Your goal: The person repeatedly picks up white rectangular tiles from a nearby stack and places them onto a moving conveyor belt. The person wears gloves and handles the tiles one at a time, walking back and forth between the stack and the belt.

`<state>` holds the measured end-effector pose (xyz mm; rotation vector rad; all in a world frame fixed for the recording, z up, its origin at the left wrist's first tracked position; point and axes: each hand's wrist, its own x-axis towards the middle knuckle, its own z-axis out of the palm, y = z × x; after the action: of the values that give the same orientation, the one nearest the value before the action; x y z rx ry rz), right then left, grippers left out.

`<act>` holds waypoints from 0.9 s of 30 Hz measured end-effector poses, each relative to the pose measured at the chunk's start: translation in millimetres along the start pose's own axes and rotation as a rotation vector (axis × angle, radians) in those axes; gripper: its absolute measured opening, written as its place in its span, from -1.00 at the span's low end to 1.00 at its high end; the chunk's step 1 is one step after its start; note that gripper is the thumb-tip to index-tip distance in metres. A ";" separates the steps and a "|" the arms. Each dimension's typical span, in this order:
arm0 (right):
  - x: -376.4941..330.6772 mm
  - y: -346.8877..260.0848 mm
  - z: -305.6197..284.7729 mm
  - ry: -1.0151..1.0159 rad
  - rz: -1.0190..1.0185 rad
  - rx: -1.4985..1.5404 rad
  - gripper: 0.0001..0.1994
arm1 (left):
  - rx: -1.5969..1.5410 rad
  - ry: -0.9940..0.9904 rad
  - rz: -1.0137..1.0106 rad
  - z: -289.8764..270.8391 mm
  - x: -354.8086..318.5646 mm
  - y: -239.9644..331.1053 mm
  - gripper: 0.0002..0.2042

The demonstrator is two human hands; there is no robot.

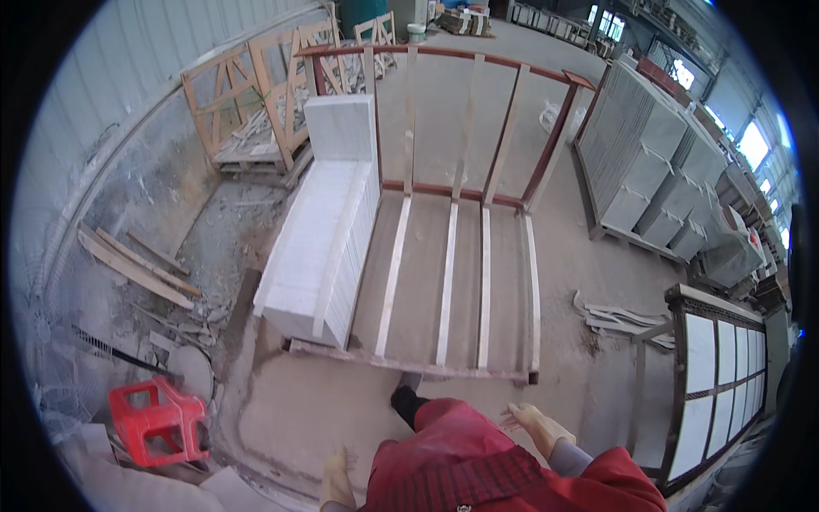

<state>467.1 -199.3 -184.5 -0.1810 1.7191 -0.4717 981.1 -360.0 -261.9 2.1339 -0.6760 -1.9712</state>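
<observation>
My right hand [536, 427] hangs near the rack's [426, 369] front edge, fingers spread and empty; my left hand [338, 474], beside my red clothing [461, 444], has loosely parted, empty fingers. White slabs [317, 213] fill the rack's left side.

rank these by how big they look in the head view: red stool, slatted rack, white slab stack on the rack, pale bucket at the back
1. Slatted rack
2. White slab stack
3. Red stool
4. Pale bucket, though distance shrinks it
</observation>
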 end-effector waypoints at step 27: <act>74.4 -195.9 33.8 0.233 0.043 0.308 -0.60 | 0.086 0.053 0.150 12.0 143.0 342.6 -0.67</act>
<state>457.2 -411.2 -176.6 0.1382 1.8463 -0.7416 899.2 -722.1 -251.8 2.1068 -0.8987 -1.8336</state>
